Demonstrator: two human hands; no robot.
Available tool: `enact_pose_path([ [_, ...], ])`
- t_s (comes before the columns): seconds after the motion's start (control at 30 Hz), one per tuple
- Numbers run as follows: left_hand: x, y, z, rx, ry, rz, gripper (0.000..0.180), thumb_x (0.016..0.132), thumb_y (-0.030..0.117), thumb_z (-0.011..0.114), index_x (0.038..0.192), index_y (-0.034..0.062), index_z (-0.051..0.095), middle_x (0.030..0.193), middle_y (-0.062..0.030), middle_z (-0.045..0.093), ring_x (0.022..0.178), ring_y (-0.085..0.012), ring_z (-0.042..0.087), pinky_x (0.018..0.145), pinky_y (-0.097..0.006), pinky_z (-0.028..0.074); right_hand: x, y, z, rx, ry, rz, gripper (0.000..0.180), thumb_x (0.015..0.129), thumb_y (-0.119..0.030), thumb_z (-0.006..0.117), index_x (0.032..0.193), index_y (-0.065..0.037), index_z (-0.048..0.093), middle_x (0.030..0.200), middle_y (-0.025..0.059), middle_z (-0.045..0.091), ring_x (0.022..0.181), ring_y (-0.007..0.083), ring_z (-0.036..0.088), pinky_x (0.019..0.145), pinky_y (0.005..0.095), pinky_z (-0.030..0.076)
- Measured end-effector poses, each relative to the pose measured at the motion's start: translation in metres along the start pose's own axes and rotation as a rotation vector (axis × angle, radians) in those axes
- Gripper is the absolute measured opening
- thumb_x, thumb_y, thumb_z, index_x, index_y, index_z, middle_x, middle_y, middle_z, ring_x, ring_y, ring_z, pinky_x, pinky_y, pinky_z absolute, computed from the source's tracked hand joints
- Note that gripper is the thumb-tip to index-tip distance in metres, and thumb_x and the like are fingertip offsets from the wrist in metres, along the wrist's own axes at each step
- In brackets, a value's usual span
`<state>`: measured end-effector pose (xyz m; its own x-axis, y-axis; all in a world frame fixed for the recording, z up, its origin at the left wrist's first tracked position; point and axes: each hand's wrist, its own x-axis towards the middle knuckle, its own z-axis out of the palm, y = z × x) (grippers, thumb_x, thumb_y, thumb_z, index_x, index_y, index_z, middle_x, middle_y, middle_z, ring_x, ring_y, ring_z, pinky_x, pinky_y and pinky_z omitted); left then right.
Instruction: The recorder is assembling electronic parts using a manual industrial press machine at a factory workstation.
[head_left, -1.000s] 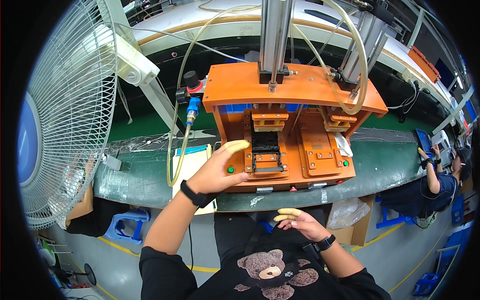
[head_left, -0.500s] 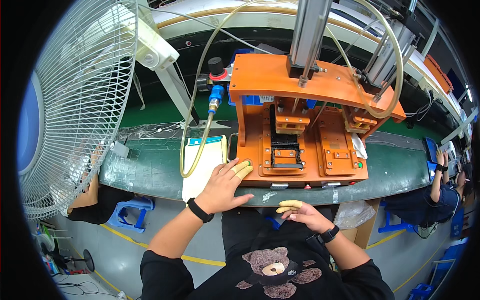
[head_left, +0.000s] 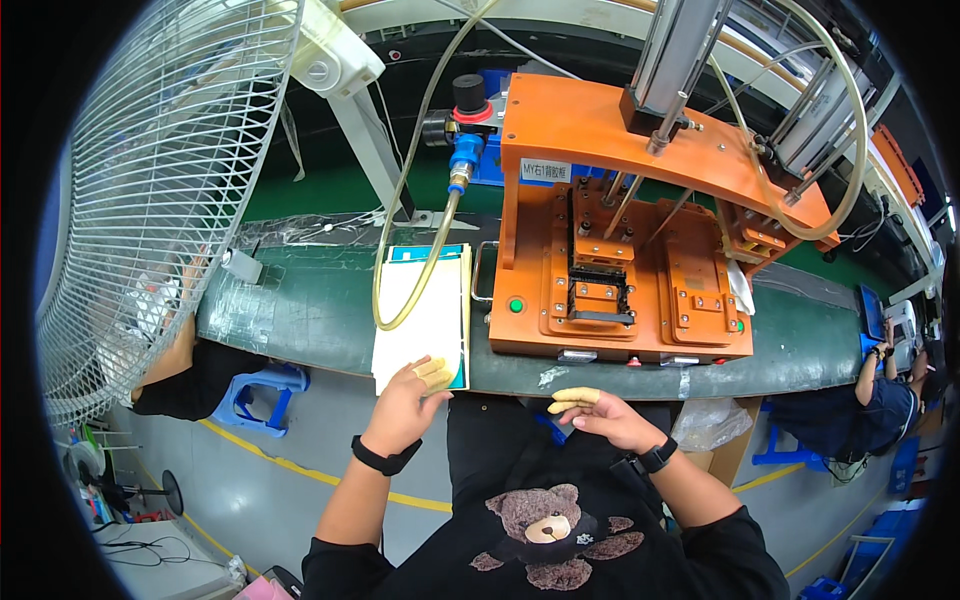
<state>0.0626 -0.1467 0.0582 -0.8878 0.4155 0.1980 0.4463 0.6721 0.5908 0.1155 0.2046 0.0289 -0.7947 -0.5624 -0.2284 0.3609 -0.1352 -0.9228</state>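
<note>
My left hand [head_left: 408, 402] is at the near edge of a stack of white sheets [head_left: 415, 310], fingers stretched out and yellow cots on some fingertips. Nothing shows in its grasp. In front of the bench edge, my right hand [head_left: 605, 418] hovers with yellow-cotted fingers loosely extended and the thumb apart, holding nothing visible. Beyond the hands stands an orange two-station press [head_left: 640, 110]. A black frame-shaped part [head_left: 602, 318] lies in its left fixture, under an orange press block [head_left: 605, 250]. A green button [head_left: 516, 305] sits on the press's front left corner.
A large fan [head_left: 170, 160] takes up the left side. A yellowish air hose [head_left: 440, 260] loops down over the sheets from a regulator [head_left: 468, 110]. The green bench [head_left: 310, 290] curves across. Co-workers sit left and right; a clear plastic bag [head_left: 712, 425] lies by the front edge.
My left hand has left the green button and moved back to the near edge of the sheets. The left station's press block sits lower. My right hand barely moved; the view has shifted.
</note>
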Motion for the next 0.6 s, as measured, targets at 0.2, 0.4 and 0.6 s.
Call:
enact_pose_path([
  [0.2, -0.016, -0.010, -0.005, -0.398, 0.378, -0.257, 0.018, 0.084, 0.000, 0.066, 0.102, -0.0030, 0.068, 0.092, -0.0172, 0.071, 0.085, -0.0292, 0.069, 0.078, -0.035, 0.054, 0.021, -0.007, 0.015, -0.048, -0.071, 0.016, 0.045, 0.096, -0.010, 0.055, 0.138, -0.001, 0.044, 0.129, 0.0108, 0.057, 0.112, 0.0166, 0.057, 0.099, 0.0314, 0.043],
  [0.4, -0.039, 0.064, -0.008, -0.213, 0.432, 0.046, 0.017, 0.077, 0.000, 0.073, 0.093, 0.0019, 0.067, 0.094, -0.0144, 0.070, 0.085, -0.0277, 0.070, 0.078, -0.035, 0.055, 0.043, -0.020, 0.059, 0.256, -0.092, 0.024, 0.048, 0.100, -0.018, 0.051, 0.143, -0.003, 0.037, 0.130, 0.0099, 0.056, 0.113, 0.0195, 0.058, 0.098, 0.0331, 0.046],
  [0.6, -0.049, 0.116, 0.052, -0.254, -0.023, 0.293, 0.036, 0.073, 0.014, 0.079, 0.106, 0.0092, 0.065, 0.123, -0.0137, 0.061, 0.120, -0.0339, 0.056, 0.101, -0.046, 0.043, 0.040, -0.011, 0.078, 0.248, 0.108, 0.019, 0.029, 0.099, -0.015, 0.053, 0.124, 0.000, 0.054, 0.113, 0.0031, 0.064, 0.099, 0.0074, 0.060, 0.083, 0.0265, 0.051],
])
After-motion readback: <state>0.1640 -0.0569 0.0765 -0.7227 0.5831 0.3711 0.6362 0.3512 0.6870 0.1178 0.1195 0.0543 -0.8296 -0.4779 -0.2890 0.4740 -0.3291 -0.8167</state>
